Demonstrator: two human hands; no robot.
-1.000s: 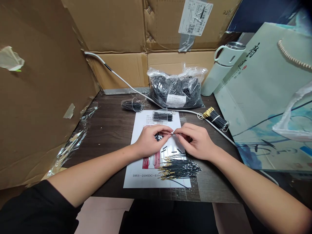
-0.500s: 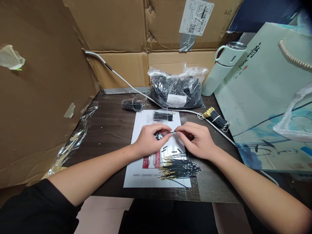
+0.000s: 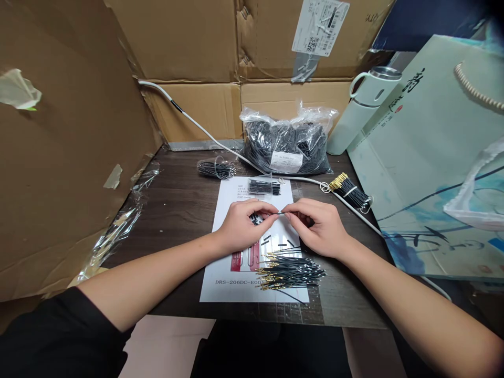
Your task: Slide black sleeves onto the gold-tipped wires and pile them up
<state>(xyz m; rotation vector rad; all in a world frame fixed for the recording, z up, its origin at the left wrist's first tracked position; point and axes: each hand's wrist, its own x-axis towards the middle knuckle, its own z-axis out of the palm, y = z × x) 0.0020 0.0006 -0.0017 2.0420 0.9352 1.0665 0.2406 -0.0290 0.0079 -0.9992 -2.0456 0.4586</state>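
My left hand (image 3: 241, 227) and my right hand (image 3: 319, 228) meet fingertip to fingertip over a white printed sheet (image 3: 224, 273), pinching one thin black wire (image 3: 280, 213) between them. What the left palm holds beyond that is hidden. Just below my hands lies a loose pile of black wires with gold tips (image 3: 289, 269). A few short black sleeve pieces (image 3: 281, 244) lie on the sheet under my fingers.
A clear bag of black parts (image 3: 289, 148) stands at the back of the dark table (image 3: 177, 205). Small wire bundles lie at the back left (image 3: 216, 169), on the sheet's top (image 3: 264, 187) and at right (image 3: 349, 191). A white cable (image 3: 205, 134), pale flask (image 3: 360, 110), gift bag (image 3: 433, 157) and cardboard walls surround it.
My hands stay together on the wire with only slight finger movement. The view has shifted a little.
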